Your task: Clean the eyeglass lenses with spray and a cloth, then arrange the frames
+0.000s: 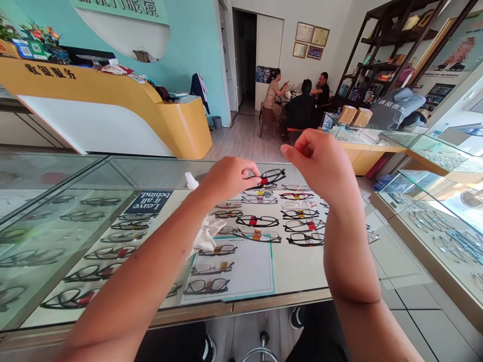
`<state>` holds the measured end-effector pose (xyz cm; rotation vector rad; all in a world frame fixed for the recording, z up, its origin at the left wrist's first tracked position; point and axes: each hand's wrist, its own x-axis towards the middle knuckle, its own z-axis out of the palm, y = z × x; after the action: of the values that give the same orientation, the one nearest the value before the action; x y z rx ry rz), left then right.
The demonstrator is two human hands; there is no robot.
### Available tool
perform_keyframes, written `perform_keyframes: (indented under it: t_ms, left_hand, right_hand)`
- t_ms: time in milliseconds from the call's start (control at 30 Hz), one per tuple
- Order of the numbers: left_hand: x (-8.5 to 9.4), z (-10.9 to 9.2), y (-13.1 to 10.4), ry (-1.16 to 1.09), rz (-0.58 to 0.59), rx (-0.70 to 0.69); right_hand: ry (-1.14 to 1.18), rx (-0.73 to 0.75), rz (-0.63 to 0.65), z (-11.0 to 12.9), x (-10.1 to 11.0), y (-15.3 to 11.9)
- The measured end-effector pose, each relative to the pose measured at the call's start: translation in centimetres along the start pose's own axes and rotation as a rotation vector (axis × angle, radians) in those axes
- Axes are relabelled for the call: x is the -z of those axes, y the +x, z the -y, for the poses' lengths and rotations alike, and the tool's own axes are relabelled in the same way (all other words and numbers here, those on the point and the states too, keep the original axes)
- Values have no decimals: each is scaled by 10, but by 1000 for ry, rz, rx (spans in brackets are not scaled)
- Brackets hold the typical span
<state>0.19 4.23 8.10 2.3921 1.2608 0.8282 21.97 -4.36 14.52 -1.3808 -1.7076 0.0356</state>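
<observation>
My left hand (234, 173) pinches a pair of dark-framed eyeglasses (278, 176) by one side, above the far part of the glass display case (298, 271). A red tag shows on the eyeglasses. To the right, my right hand (317, 161) is raised with its fingers loosely curled and the thumb apart from them; no object shows in it. Below both hands lie rows of eyeglasses (258, 221) with red and yellow tags. A crumpled white cloth (208, 234) rests beside my left forearm and is partly hidden by it.
A dark sign (149, 202) and more eyeglasses (77, 300) are at the left. Another glass case (445, 221) stands at the right. A yellow counter (188, 125) is beyond, at the left. Several people (300, 108) sit at a table at the back. A stool base (260, 349) is below.
</observation>
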Motion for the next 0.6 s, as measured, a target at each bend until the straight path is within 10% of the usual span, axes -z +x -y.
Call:
perform_keyframes:
  t_ms: [233, 600]
  left_hand:
    - [-48, 9, 4, 377, 442, 9]
    - [-72, 29, 4, 388, 473, -18]
  right_hand:
    - [48, 49, 116, 15, 10, -8]
    - [15, 68, 213, 20, 8, -9]
